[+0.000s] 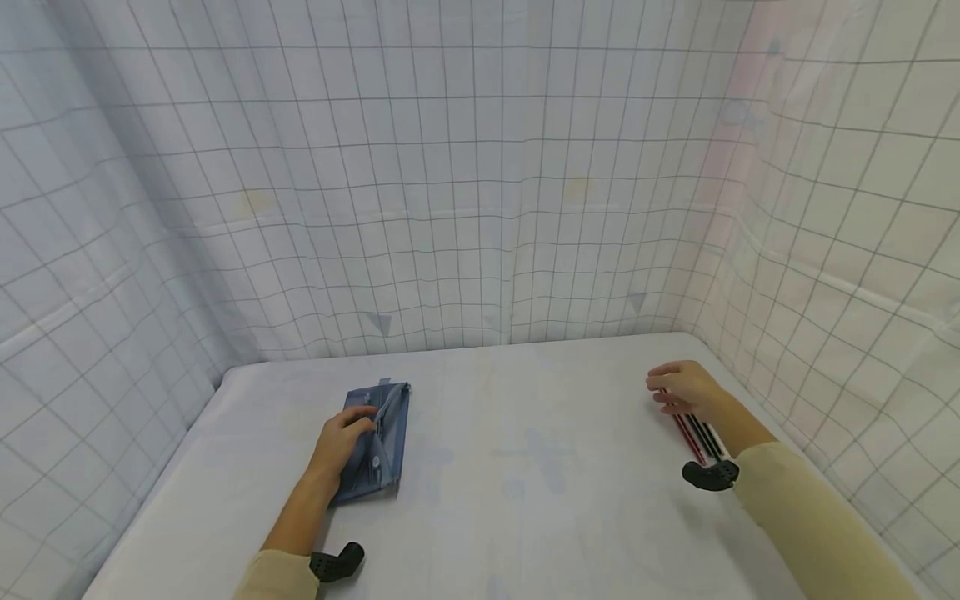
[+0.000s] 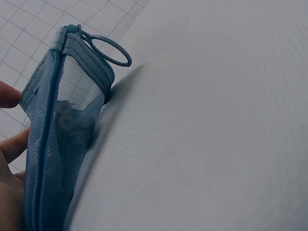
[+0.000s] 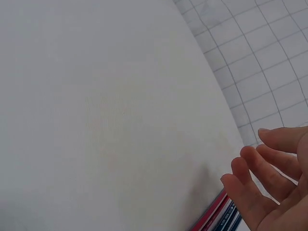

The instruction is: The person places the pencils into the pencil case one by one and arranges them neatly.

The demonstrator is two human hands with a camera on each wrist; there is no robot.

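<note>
A blue mesh zip pouch (image 1: 393,446) lies on the left part of the table, its zipped edge raised. My left hand (image 1: 341,442) is over it and pinches that edge between thumb and fingers. In the left wrist view the pouch (image 2: 72,120) stands up beside the fingertips, with a ring pull (image 2: 113,50) at its top corner and small pale shapes showing through the mesh. At the far right my right hand (image 1: 686,390) hovers over several slim pens (image 1: 692,437), red and dark. Its fingers (image 3: 269,180) are loosely bent and hold nothing; the hand hides the pens' far ends.
A white cloth covers the table (image 1: 517,467). Grid-patterned curtains (image 1: 480,208) rise along the back and both sides, and the right one stands close beyond the pens. Black wrist cameras (image 1: 336,563) are worn on both arms.
</note>
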